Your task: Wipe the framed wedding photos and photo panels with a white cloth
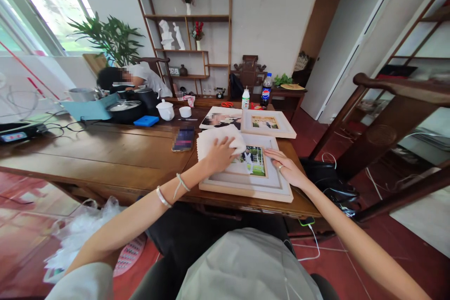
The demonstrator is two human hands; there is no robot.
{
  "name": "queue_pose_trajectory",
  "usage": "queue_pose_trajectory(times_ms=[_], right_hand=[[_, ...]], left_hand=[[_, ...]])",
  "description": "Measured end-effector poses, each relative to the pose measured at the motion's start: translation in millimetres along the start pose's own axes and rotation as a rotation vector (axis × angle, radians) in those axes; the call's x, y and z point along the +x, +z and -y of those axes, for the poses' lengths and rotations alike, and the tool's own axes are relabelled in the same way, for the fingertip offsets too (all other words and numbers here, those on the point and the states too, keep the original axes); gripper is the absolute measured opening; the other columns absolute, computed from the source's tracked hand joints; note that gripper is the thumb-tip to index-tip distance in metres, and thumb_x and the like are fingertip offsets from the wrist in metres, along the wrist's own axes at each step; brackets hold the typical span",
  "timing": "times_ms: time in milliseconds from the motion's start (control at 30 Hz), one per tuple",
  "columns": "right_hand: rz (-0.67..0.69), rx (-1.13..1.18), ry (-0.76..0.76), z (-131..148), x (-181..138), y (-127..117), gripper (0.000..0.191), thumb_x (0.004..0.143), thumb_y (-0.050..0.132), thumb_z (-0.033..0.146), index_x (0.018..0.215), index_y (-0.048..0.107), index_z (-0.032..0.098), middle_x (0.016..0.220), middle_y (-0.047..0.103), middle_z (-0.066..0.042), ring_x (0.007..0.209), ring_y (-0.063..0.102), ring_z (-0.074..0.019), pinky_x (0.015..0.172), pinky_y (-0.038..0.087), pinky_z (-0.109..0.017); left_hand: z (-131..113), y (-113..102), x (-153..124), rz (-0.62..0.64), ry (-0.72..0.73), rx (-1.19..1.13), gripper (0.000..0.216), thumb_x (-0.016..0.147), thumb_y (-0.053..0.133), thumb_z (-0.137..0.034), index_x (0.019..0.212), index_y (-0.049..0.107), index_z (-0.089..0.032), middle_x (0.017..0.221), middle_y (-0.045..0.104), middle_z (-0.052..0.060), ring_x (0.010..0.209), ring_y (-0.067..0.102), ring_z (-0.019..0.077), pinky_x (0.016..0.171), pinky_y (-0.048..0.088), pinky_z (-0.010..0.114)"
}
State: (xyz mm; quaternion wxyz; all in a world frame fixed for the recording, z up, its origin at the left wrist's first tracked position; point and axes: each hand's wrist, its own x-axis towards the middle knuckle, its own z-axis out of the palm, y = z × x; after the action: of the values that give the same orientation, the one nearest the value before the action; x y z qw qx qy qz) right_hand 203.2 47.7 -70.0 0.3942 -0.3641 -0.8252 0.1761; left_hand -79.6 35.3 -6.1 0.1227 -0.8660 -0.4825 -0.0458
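A white picture frame (246,183) with a photo in it lies flat on the wooden table (116,159) in front of me. My left hand (220,154) presses a white cloth (218,138) onto the frame's upper left part, fingers closed on the cloth. Flat on the frame's right side rests my right hand (286,166), fingers stretched out, holding the frame still. A second framed photo (267,123) and a loose photo print (221,117) lie just behind.
A phone (183,139) lies left of the cloth. Pots, a white teapot (165,110), bottles (266,90) and a person bent over sit at the table's far end. A wooden chair (390,126) stands to the right; plastic bags (80,234) lie on the floor at left.
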Motion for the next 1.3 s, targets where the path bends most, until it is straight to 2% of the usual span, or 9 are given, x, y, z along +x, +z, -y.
queue_pose_trajectory(times_ms=[200,300,400,500,700,867,1067,1133,1300], right_hand=[[0.014,-0.003,0.03,0,1,1,0.04,0.088,0.044,0.021,0.123,0.062,0.03,0.134,0.057,-0.002,0.131,0.044,-0.0237,0.113,0.027,-0.054],[0.023,0.003,0.032,0,2,0,0.041,0.087,0.044,0.021,0.123,0.062,0.03,0.134,0.057,-0.002,0.131,0.044,-0.024,0.113,0.028,-0.054],[0.027,0.005,0.035,1,1,0,0.042,0.086,0.045,0.02,0.124,0.061,0.029,0.135,0.056,-0.003,0.131,0.043,-0.0239,0.113,0.028,-0.054],[0.023,-0.002,0.048,2,1,-1,0.043,0.085,0.044,0.018,0.123,0.061,0.029,0.135,0.056,-0.003,0.132,0.042,-0.0235,0.113,0.029,-0.053],[0.001,-0.022,0.143,6,13,-1,0.044,0.077,0.049,0.013,0.113,0.068,0.029,0.125,0.063,-0.003,0.123,0.051,-0.0239,0.111,0.033,-0.049],[-0.067,0.008,0.229,7,22,4,0.038,0.077,0.052,0.016,0.111,0.069,0.025,0.122,0.064,-0.006,0.117,0.057,-0.0254,0.107,0.037,-0.048],[-0.033,0.129,0.14,0,19,4,0.049,0.076,0.049,0.012,0.119,0.064,0.028,0.134,0.057,0.0,0.138,0.035,-0.0212,0.116,0.021,-0.047],[-0.015,0.104,0.127,-1,18,3,0.049,0.077,0.047,0.013,0.12,0.064,0.028,0.135,0.056,0.0,0.139,0.032,-0.0212,0.116,0.02,-0.048],[0.004,0.016,0.107,-1,18,2,0.043,0.083,0.047,0.019,0.121,0.063,0.029,0.136,0.056,-0.002,0.133,0.041,-0.0236,0.115,0.024,-0.051]], left_hand=[[-35,-24,-66,0.082,0.186,-0.022,0.029,0.096,0.043,-0.032,0.11,0.065,-0.02,0.148,0.038,0.01,0.134,0.036,0.0325,0.103,0.036,0.055],[-34,-27,-82,0.044,0.264,-0.078,0.029,0.097,0.042,-0.031,0.112,0.064,-0.021,0.146,0.041,0.008,0.135,0.037,0.028,0.106,0.035,0.05],[-22,-19,-75,0.022,0.223,-0.082,0.03,0.097,0.04,-0.031,0.115,0.063,-0.022,0.143,0.045,0.007,0.137,0.033,0.0262,0.11,0.029,0.051],[-14,-9,-63,0.019,0.146,-0.061,0.031,0.097,0.04,-0.032,0.115,0.063,-0.022,0.147,0.039,0.007,0.139,0.028,0.0297,0.109,0.028,0.056],[-15,-4,-60,0.02,0.171,-0.036,0.03,0.096,0.042,-0.034,0.107,0.067,-0.023,0.149,0.037,0.005,0.139,0.028,0.0326,0.106,0.032,0.057],[-17,-4,-62,0.012,0.169,-0.034,0.031,0.096,0.041,-0.036,0.108,0.067,-0.023,0.15,0.036,0.005,0.139,0.027,0.0329,0.107,0.029,0.058],[-20,-9,-61,0.015,0.13,-0.048,0.034,0.098,0.038,-0.037,0.108,0.067,-0.021,0.148,0.038,0.006,0.139,0.028,0.0313,0.108,0.029,0.057],[-17,-8,-52,0.001,0.114,-0.053,0.035,0.098,0.037,-0.036,0.11,0.066,-0.02,0.148,0.039,0.007,0.139,0.029,0.0306,0.108,0.029,0.056],[2,3,-12,-0.039,0.047,-0.051,0.036,0.097,0.037,-0.037,0.118,0.06,-0.019,0.148,0.037,0.01,0.138,0.03,0.0312,0.107,0.029,0.058]])
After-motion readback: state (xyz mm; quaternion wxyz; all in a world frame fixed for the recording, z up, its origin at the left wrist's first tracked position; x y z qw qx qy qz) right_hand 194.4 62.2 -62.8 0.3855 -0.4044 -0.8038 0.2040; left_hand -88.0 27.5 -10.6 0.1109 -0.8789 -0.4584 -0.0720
